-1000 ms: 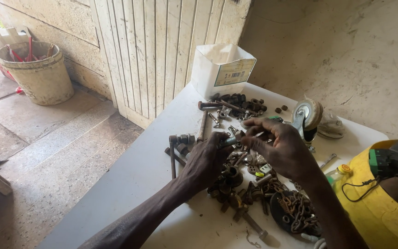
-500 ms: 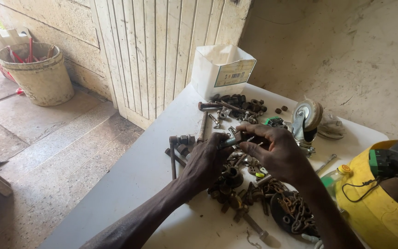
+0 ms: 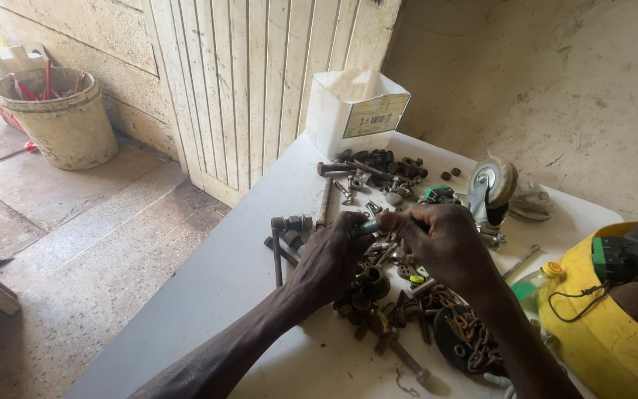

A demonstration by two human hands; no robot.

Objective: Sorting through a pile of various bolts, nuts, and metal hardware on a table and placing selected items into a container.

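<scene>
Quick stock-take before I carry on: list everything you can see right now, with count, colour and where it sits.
table: one, white, centre and right.
carton: one, white, open-topped, table's far end.
loose bolts and nuts: many, dark and rusty, from carton to hands.
long bolts: a few, dark, left of the pile.
caster wheel: one, pale wheel in metal fork, right of pile.
chain: one, rusty, near edge of pile.
yellow container: one, right edge, dark parts on top.
bucket: one, beige, on the floor, far left.
door: one, pale planks, behind table.
left hand: grip on a small bolt, over the pile.
right hand: grip on the same bolt's other end.
</scene>
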